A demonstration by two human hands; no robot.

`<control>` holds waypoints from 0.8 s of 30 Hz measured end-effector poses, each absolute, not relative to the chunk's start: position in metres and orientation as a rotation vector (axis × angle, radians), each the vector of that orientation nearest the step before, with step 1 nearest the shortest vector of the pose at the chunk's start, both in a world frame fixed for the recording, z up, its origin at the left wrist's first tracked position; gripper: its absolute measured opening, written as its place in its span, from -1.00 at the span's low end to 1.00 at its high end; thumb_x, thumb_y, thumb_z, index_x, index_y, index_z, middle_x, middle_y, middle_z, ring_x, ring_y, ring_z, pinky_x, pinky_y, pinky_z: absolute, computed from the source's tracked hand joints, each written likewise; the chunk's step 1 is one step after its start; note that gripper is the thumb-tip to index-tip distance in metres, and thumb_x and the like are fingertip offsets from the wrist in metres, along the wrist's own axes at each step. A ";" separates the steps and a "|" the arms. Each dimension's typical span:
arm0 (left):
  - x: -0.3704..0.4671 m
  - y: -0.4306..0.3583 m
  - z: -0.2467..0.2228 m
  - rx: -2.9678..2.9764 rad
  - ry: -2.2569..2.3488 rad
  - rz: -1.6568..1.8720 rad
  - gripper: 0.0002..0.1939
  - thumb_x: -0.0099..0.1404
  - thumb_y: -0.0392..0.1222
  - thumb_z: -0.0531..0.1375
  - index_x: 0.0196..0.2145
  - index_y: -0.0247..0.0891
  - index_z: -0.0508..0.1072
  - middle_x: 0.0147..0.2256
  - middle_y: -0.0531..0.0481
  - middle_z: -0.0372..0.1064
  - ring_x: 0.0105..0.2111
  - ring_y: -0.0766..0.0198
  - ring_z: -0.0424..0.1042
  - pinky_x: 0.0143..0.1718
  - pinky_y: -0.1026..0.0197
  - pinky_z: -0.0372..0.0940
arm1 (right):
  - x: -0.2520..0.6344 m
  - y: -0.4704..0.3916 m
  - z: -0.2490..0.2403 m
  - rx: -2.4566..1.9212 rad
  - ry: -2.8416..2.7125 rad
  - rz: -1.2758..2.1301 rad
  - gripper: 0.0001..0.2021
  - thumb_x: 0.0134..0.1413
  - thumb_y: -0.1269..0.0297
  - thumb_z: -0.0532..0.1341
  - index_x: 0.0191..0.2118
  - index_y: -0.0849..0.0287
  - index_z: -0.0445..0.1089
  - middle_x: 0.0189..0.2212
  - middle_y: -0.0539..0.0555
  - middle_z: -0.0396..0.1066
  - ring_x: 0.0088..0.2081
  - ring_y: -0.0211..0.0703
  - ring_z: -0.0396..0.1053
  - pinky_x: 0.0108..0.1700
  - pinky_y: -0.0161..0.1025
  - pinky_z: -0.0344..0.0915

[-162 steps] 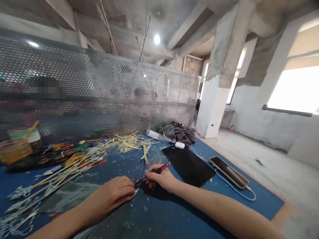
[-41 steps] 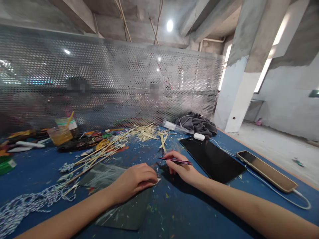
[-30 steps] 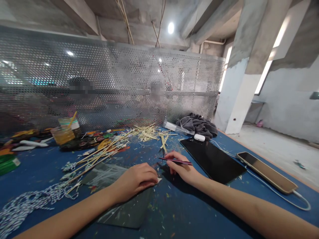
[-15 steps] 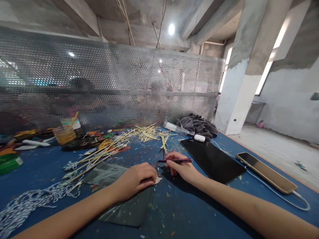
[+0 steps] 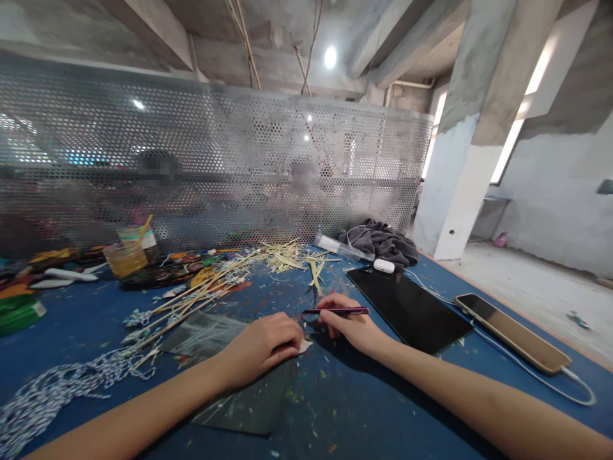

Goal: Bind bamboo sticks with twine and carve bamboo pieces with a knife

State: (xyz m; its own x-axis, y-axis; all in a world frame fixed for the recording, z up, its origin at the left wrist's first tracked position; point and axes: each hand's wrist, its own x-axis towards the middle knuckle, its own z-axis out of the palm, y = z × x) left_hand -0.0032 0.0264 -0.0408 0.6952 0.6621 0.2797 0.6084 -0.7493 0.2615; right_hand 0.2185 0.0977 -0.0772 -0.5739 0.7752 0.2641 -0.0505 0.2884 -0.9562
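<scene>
My right hand (image 5: 349, 322) is closed around a slim dark-red craft knife (image 5: 347, 311), held level with its thin dark tip pointing left. Just across from that tip, my left hand (image 5: 275, 338) has its fingers curled down over a small pale flat piece (image 5: 305, 345). Only the piece's edge shows past the fingertips; the rest is hidden. Beneath my left hand and forearm lies a scratched dark cutting mat (image 5: 249, 406) on the blue table (image 5: 345, 409).
Thin sticks (image 5: 191, 300), pale shavings (image 5: 282, 255) and blue-white cord (image 5: 52, 390) lie left and ahead. A black tablet (image 5: 412, 310), white earphone case (image 5: 384, 266), cabled phone (image 5: 514, 329) and grey cloth (image 5: 383, 239) are on the right. Jars (image 5: 125, 259) stand before a perforated screen (image 5: 230, 153).
Almost nothing differs. Both hands keep their places and grips, with the left fingers and pale piece shifted very slightly to the right.
</scene>
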 end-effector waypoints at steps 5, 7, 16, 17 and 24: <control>-0.002 0.025 -0.038 2.765 1.017 0.543 -0.84 0.44 -0.20 0.06 -0.21 -0.21 0.43 -0.20 -0.05 0.49 -0.19 0.23 0.41 -0.11 0.23 0.24 | 0.218 0.097 -0.076 -0.670 -1.808 1.354 -0.88 0.13 0.22 0.21 -0.23 0.12 0.36 -0.56 -0.11 0.31 -0.59 -0.35 0.24 -0.52 -0.36 0.19; -0.002 0.025 -0.038 2.769 1.010 0.543 -0.84 0.45 -0.20 0.06 -0.23 -0.21 0.42 -0.21 -0.04 0.49 -0.18 0.24 0.42 -0.10 0.23 0.24 | 0.218 0.096 -0.075 -0.673 -1.809 1.347 -0.89 0.12 0.23 0.21 -0.24 0.12 0.35 -0.59 -0.12 0.29 -0.60 -0.34 0.23 -0.52 -0.36 0.18; -0.002 0.025 -0.040 2.791 1.034 0.511 -0.86 0.45 -0.23 0.04 -0.25 -0.23 0.38 -0.20 -0.06 0.45 -0.18 0.22 0.37 -0.11 0.23 0.23 | 0.219 0.095 -0.074 -0.683 -1.810 1.325 -0.89 0.11 0.26 0.20 -0.24 0.14 0.35 -0.65 -0.16 0.24 -0.61 -0.33 0.21 -0.51 -0.35 0.18; -0.002 0.025 -0.040 2.794 1.027 0.508 -0.86 0.45 -0.24 0.05 -0.22 -0.22 0.40 -0.19 -0.06 0.45 -0.17 0.23 0.38 -0.10 0.23 0.22 | 0.219 0.095 -0.074 -0.682 -1.810 1.325 -0.89 0.11 0.26 0.20 -0.24 0.13 0.35 -0.65 -0.15 0.24 -0.61 -0.33 0.21 -0.51 -0.35 0.18; -0.001 0.025 -0.038 2.811 1.016 0.511 -0.85 0.44 -0.25 0.05 -0.25 -0.22 0.41 -0.20 -0.04 0.46 -0.18 0.24 0.39 -0.11 0.24 0.22 | 0.219 0.094 -0.074 -0.677 -1.815 1.326 -0.91 0.12 0.27 0.19 -0.25 0.13 0.34 -0.63 -0.15 0.25 -0.59 -0.33 0.22 -0.50 -0.35 0.19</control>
State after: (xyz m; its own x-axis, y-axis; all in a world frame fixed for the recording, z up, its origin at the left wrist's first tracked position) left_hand -0.0014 0.0255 -0.0385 0.7195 0.6378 0.2748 0.6009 -0.7701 0.2141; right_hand 0.2189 0.0944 -0.0737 -0.5593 0.7822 0.2745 -0.0239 0.3158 -0.9485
